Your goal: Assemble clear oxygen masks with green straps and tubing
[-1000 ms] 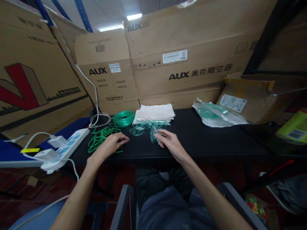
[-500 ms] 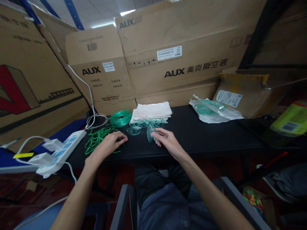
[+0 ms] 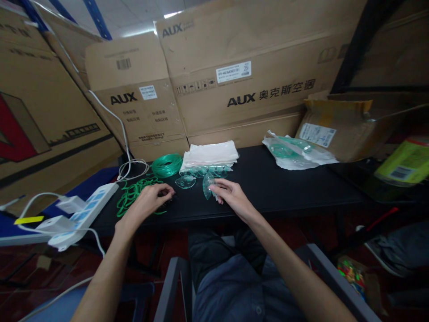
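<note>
My right hand (image 3: 229, 194) pinches a clear green-tinted oxygen mask (image 3: 207, 185) at its edge, holding it upright above the black table. My left hand (image 3: 150, 199) has its fingers curled, thumb towards forefinger, beside a tangle of green elastic straps (image 3: 129, 197); what lies in the fingertips, if anything, is too small to make out. Between the hands and slightly farther back, another clear mask (image 3: 185, 181) lies on the table. Several more masks (image 3: 219, 171) sit in a row at the front of a stack of white packets (image 3: 211, 154).
A coil of green tubing (image 3: 166, 164) lies left of the packets. A white power strip (image 3: 87, 214) with cables stands at the left. Packaged green items (image 3: 291, 150) and an open carton (image 3: 331, 129) are at right. Large cardboard boxes (image 3: 248, 53) stand behind the table.
The view has shifted slightly. My left fingers have curled in a little more near the green straps. My right hand still holds the mask in nearly the same place.
</note>
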A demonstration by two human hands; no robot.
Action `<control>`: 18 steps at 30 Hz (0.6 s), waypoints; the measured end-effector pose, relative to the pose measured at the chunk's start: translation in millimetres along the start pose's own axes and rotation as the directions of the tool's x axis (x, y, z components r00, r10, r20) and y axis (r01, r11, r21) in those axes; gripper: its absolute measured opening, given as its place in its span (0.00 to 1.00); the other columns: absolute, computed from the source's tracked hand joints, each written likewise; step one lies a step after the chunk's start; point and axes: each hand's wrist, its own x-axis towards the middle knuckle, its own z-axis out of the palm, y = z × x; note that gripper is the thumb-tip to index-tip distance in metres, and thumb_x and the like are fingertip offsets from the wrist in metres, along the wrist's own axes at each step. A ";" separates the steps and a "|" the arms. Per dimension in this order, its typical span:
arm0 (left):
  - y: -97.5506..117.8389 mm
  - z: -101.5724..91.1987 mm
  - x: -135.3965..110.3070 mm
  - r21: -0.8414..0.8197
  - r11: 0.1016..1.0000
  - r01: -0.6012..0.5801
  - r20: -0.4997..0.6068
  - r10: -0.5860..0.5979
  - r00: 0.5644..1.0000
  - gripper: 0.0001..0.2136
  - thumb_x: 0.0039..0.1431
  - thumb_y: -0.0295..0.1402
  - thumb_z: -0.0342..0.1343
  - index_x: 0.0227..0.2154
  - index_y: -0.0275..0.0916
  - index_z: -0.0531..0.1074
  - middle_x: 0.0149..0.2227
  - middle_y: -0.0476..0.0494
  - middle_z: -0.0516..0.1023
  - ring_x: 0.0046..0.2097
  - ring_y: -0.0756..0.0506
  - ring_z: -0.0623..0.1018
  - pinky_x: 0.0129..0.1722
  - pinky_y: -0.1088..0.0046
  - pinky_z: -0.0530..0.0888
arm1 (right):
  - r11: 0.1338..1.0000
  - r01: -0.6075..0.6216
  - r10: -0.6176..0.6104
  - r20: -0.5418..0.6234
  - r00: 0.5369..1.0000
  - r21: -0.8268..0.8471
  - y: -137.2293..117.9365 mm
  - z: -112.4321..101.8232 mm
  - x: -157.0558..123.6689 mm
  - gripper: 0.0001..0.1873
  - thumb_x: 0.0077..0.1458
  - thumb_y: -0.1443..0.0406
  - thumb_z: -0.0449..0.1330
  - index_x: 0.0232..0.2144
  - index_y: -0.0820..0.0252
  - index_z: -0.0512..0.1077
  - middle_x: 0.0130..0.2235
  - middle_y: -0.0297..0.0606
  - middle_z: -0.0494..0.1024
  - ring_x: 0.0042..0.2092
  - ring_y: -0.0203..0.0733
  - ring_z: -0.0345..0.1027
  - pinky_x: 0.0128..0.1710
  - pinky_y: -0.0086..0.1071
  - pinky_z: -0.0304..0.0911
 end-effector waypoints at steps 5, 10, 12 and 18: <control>5.8 -3.7 -3.3 -0.117 0.992 0.046 -0.074 -0.055 0.996 0.15 0.59 0.46 0.55 0.37 0.41 0.79 0.36 0.43 0.85 0.40 0.40 0.83 0.42 0.68 0.75 | 1.000 0.013 -0.013 -0.014 1.000 0.002 5.3 -0.2 1.8 0.21 0.52 0.53 0.69 0.40 0.63 0.79 0.26 0.30 0.71 0.27 0.33 0.60 0.28 0.30 0.55; 32.0 -0.1 -3.6 -0.357 0.934 -0.009 -0.192 -0.064 0.979 0.16 0.58 0.49 0.60 0.37 0.40 0.79 0.36 0.43 0.84 0.39 0.42 0.81 0.42 0.69 0.74 | 0.999 0.031 -0.031 -0.040 0.999 0.011 5.8 1.3 2.6 0.17 0.51 0.55 0.69 0.38 0.61 0.79 0.33 0.34 0.77 0.33 0.36 0.66 0.35 0.30 0.59; 47.9 6.7 -0.9 -0.527 0.849 -0.041 -0.200 -0.077 0.977 0.17 0.56 0.48 0.63 0.38 0.38 0.79 0.36 0.43 0.83 0.37 0.44 0.80 0.40 0.70 0.75 | 0.999 0.039 -0.038 -0.037 0.999 0.017 4.7 -0.2 1.5 0.15 0.50 0.57 0.70 0.37 0.60 0.79 0.35 0.34 0.78 0.37 0.38 0.69 0.39 0.31 0.61; 94.2 44.4 13.8 -0.807 0.588 -0.061 -0.195 -0.167 0.967 0.18 0.55 0.45 0.66 0.41 0.37 0.80 0.38 0.42 0.84 0.41 0.44 0.81 0.48 0.70 0.74 | 0.994 0.077 -0.079 0.027 0.997 0.074 1.0 -16.2 -3.5 0.14 0.53 0.56 0.68 0.38 0.58 0.76 0.36 0.34 0.78 0.40 0.41 0.72 0.42 0.32 0.64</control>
